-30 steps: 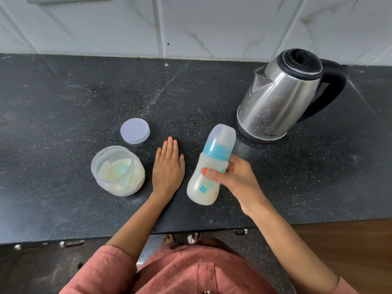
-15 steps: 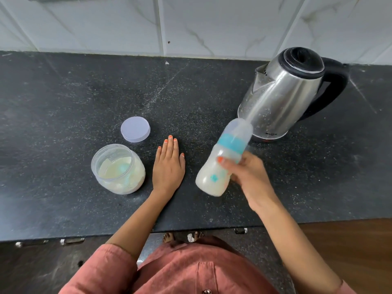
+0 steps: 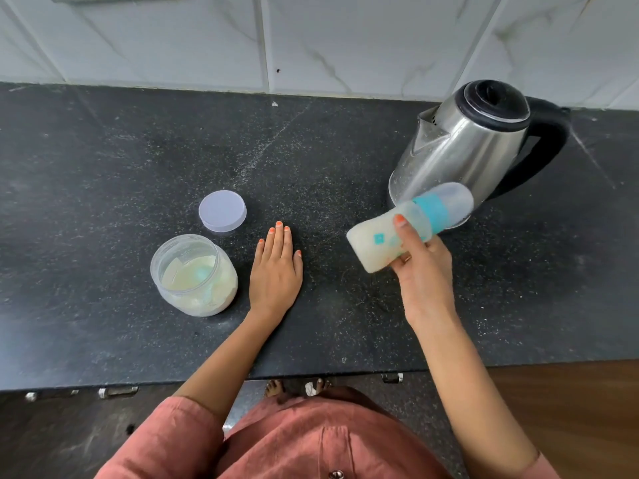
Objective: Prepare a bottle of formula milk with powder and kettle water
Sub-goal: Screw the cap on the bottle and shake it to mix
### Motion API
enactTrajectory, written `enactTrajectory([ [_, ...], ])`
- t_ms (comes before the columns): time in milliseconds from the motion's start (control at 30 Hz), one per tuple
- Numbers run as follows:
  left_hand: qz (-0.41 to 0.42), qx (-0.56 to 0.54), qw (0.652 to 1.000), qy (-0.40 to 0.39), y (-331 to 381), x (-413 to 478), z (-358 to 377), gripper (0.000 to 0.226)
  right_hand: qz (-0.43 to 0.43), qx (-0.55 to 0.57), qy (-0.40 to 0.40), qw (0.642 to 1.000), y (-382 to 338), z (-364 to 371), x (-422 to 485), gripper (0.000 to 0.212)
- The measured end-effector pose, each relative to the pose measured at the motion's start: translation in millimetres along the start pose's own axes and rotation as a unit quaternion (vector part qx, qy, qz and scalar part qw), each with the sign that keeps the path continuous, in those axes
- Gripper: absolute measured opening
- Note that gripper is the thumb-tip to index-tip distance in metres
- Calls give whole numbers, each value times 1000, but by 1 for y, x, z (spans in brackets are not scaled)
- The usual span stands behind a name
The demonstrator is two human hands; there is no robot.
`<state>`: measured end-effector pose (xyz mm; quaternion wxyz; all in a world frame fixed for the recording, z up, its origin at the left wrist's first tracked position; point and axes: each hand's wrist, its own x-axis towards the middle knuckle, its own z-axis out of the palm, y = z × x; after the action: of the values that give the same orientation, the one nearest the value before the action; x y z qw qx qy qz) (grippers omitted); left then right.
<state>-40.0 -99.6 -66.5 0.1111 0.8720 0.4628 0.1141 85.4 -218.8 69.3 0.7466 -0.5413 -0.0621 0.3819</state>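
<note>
My right hand (image 3: 423, 267) grips a capped baby bottle (image 3: 377, 238) with a teal ring, milky inside, tilted far over with its cap toward the steel kettle (image 3: 463, 150). The bottle is lifted off the black counter (image 3: 103, 160), in front of the kettle's base. My left hand (image 3: 276, 271) lies flat on the counter, fingers straight, holding nothing. To its left stands an open clear jar of pale formula powder (image 3: 195, 276) with a scoop inside. The jar's round lid (image 3: 222, 211) lies behind it.
A white tiled wall (image 3: 311, 39) runs along the back of the counter. The kettle's black handle (image 3: 543, 150) points right. The counter's front edge lies close to my body, with wooden floor at lower right.
My right hand has swung the bottle up and to the right, tipping it from near upright to almost sideways. My left hand, the jar and lid have stayed put.
</note>
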Motion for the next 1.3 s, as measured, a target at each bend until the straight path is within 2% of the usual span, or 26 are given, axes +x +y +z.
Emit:
enactTrajectory([
  [67,4,4,1000,-1,0,0,0,57,-8,-33,1,999,5,1,-3,26],
  [100,5,6,1000,-1,0,0,1,59,0,-94,-34,995,8,1,-8,27],
  [167,3,7,1000,-2,-1,1,1,65,23,-230,-127,964,11,-2,-20,28],
  [200,2,7,1000,-4,-1,2,2,66,33,-262,-150,953,10,-4,-22,30],
  [267,0,5,1000,-8,0,2,1,61,38,-215,-133,967,5,-6,-19,32],
  [333,-1,0,1000,-9,0,1,1,53,33,-86,-59,994,1,-5,-9,29],
  [400,-1,3,1000,-8,-1,1,1,54,14,-2,10,1000,4,-1,-2,21],
  [467,0,3,1000,-10,0,1,0,62,7,-42,4,999,10,2,-6,20],
  [567,0,3,1000,-14,-1,2,1,64,33,-226,-134,964,14,2,-22,22],
  [600,-1,4,1000,-15,-1,2,0,64,37,-254,-159,953,13,1,-24,24],
  [667,0,3,1000,-12,-1,1,1,58,26,-219,-145,965,9,0,-20,24],
  [733,3,0,1000,-11,-1,1,1,52,17,-119,-69,990,6,1,-10,25],
  [800,3,0,1000,-9,-1,1,2,50,5,-51,-11,999,7,3,-4,30],
  [867,2,3,1000,-9,-1,1,2,52,2,-101,-41,994,10,5,-8,24],
  [933,-1,5,1000,-9,-1,2,1,59,22,-216,-143,966,10,5,-18,24],
  [1000,0,4,1000,-6,-1,2,1,61,32,-264,-187,946,7,0,-20,27],
  [1067,0,1,1000,-8,-1,1,1,57,33,-201,-140,969,4,-3,-14,23],
  [1133,-1,1,1000,-6,-1,2,2,58,20,-85,-51,995,2,-4,-4,19],
  [1200,1,5,1000,0,-1,2,2,63,-2,-21,1,1000,4,-3,1,25],
  [1267,4,6,1000,-1,-2,2,3,67,0,-91,-22,996,8,-3,-3,25],
  [1300,4,6,1000,-3,-2,2,3,68,14,-157,-68,985,9,-2,-9,22],
])
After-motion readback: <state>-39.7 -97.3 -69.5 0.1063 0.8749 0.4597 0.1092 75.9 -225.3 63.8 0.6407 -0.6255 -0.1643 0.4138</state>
